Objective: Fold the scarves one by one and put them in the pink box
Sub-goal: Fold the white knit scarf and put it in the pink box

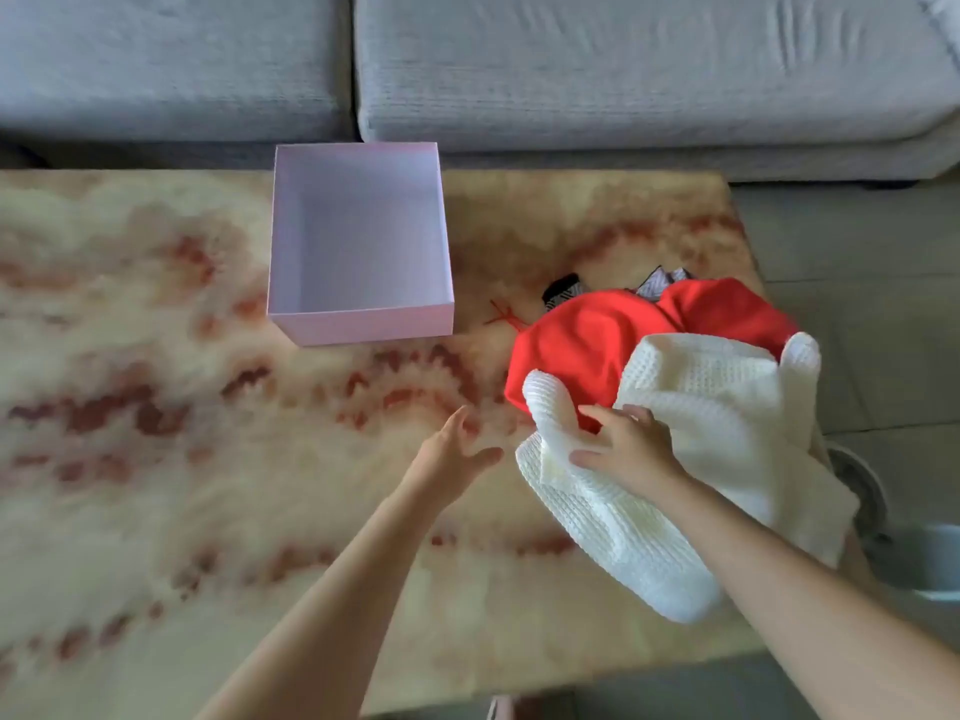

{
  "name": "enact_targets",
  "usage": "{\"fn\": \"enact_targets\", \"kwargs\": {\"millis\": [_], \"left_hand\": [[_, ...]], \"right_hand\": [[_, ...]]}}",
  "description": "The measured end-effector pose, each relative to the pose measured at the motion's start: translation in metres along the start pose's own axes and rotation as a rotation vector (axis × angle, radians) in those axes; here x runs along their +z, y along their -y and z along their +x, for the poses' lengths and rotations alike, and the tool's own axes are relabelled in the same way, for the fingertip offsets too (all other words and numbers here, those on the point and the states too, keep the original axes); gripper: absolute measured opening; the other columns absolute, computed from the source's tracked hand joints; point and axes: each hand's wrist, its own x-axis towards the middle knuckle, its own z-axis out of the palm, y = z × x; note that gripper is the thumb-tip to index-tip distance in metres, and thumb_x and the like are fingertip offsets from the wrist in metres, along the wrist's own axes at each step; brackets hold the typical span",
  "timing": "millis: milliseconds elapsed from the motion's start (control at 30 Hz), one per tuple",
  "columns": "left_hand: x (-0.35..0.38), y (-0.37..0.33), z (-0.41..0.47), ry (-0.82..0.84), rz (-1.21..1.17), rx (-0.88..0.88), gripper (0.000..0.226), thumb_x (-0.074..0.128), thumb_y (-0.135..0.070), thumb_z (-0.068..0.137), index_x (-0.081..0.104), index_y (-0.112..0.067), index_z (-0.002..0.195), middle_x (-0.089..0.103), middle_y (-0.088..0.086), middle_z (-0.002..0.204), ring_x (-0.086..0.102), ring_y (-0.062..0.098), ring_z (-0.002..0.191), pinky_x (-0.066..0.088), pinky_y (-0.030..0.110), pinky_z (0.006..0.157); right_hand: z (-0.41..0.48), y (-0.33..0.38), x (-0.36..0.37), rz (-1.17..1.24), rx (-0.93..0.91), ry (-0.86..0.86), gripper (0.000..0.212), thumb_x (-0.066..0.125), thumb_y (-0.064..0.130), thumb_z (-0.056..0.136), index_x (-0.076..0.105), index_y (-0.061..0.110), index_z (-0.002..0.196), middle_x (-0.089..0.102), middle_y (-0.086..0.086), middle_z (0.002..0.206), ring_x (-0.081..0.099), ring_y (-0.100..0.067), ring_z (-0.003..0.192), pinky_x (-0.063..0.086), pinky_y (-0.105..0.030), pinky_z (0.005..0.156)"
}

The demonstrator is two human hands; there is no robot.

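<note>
One pink box (358, 322) is counted at eleven o'clock on the one counter (208, 459). At three o'clock, three scarves are heaped: one white waffle-knit scarf (701, 418), one red scarf (582, 345) and one black-and-white patterned scarf (563, 289), of which only two corners are seen. Two hands are counted, the left hand (452, 452) and the right hand (628, 449). Two grey sofa cushions (623, 59) are seen at twelve o'clock.

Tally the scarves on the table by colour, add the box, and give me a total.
white scarf: 1
red scarf: 1
black-and-white scarf: 1 that shows, mostly hidden behind the red scarf
pink box: 1
Total: 4
</note>
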Motion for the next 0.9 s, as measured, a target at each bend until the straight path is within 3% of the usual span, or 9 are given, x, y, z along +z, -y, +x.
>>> {"fn": "enact_targets", "kwargs": {"millis": [133, 233, 333, 400, 500, 567, 700, 800, 900], "left_hand": [[0.029, 0.018, 0.014, 0.045, -0.054, -0.055, 0.077, 0.064, -0.032, 0.087, 0.021, -0.017, 0.149, 0.046, 0.009, 0.142, 0.045, 0.022, 0.129, 0.034, 0.022, 0.098], [0.045, 0.028, 0.021, 0.065, -0.08, -0.086, 0.075, 0.065, -0.024, 0.087, 0.022, -0.017, 0.148, 0.051, 0.009, 0.137, 0.051, 0.023, 0.122, 0.039, 0.025, 0.095], [0.053, 0.038, 0.025, 0.069, -0.11, -0.086, 0.076, 0.067, -0.011, 0.084, 0.025, -0.013, 0.147, 0.052, 0.01, 0.135, 0.052, 0.024, 0.119, 0.042, 0.029, 0.097], [0.055, 0.039, 0.023, 0.07, -0.233, -0.097, 0.067, 0.064, -0.004, 0.085, 0.033, -0.009, 0.144, 0.054, 0.011, 0.132, 0.055, 0.023, 0.111, 0.045, 0.028, 0.09], [0.045, 0.034, 0.015, 0.052, -0.77, -0.253, 0.03, 0.042, -0.011, 0.097, 0.052, -0.015, 0.125, 0.059, 0.004, 0.123, 0.055, 0.017, 0.105, 0.045, 0.033, 0.083], [0.035, 0.037, 0.012, 0.097, -1.082, -0.382, 0.03, 0.035, -0.027, 0.1, 0.054, -0.016, 0.121, 0.059, 0.007, 0.127, 0.056, 0.024, 0.109, 0.048, 0.042, 0.084], [0.022, 0.061, 0.004, 0.157, -1.17, -0.394, 0.055, 0.041, -0.059, 0.091, 0.062, -0.013, 0.113, 0.067, 0.011, 0.101, 0.066, 0.026, 0.082, 0.052, 0.032, 0.055], [0.018, 0.084, 0.0, 0.098, -1.08, -0.285, 0.033, 0.049, -0.033, 0.096, 0.059, -0.008, 0.116, 0.056, 0.012, 0.089, 0.052, 0.02, 0.068, 0.039, 0.029, 0.059], [0.011, 0.1, -0.007, 0.021, -1.081, -0.256, 0.015, 0.05, -0.023, 0.096, 0.062, -0.016, 0.102, 0.062, 0.002, 0.074, 0.056, 0.011, 0.059, 0.047, 0.025, 0.055]], "right_hand": [[-0.005, -0.02, 0.026, -0.342, -0.087, -0.036, 0.038, 0.063, 0.037, 0.084, 0.059, 0.025, 0.12, 0.06, 0.009, 0.119, 0.036, -0.02, 0.127, 0.017, -0.03, 0.103], [-0.017, -0.022, 0.038, -0.185, -0.117, -0.173, 0.01, 0.058, 0.014, 0.087, 0.064, 0.017, 0.08, 0.056, 0.007, 0.069, 0.054, -0.025, 0.091, 0.028, -0.037, 0.105], [-0.031, -0.012, 0.047, 0.01, -0.128, -0.218, 0.022, 0.055, 0.009, 0.087, 0.05, 0.021, 0.069, 0.034, 0.011, 0.05, 0.039, -0.022, 0.068, 0.037, -0.033, 0.077], [-0.041, -0.002, 0.052, 0.096, -0.187, -0.235, 0.024, 0.057, 0.01, 0.085, 0.05, 0.025, 0.068, 0.031, 0.012, 0.048, 0.035, -0.014, 0.066, 0.026, -0.025, 0.065], [-0.055, 0.011, 0.061, 0.182, -0.283, -0.218, 0.018, 0.061, 0.011, 0.081, 0.05, 0.024, 0.074, 0.033, 0.015, 0.049, 0.036, -0.012, 0.064, 0.025, -0.022, 0.061], [-0.065, 0.019, 0.071, 0.225, -0.334, -0.205, 0.014, 0.064, 0.012, 0.08, 0.056, 0.022, 0.076, 0.04, 0.019, 0.053, 0.043, -0.011, 0.064, 0.028, -0.017, 0.06], [-0.079, 0.037, 0.095, 0.297, -0.398, -0.141, 0.009, 0.066, 0.018, 0.082, 0.067, 0.027, 0.085, 0.063, 0.021, 0.073, 0.048, 0.006, 0.078, 0.031, -0.005, 0.07], [-0.076, 0.046, 0.113, 0.283, -0.394, -0.022, 0.023, 0.066, 0.026, 0.085, 0.068, 0.032, 0.107, 0.069, 0.02, 0.098, 0.056, 0.003, 0.092, 0.043, -0.014, 0.082], [-0.067, 0.056, 0.116, 0.369, -0.321, 0.089, 0.043, 0.069, 0.035, 0.083, 0.06, 0.031, 0.125, 0.065, 0.021, 0.114, 0.058, 0.002, 0.107, 0.046, -0.025, 0.096]]}}
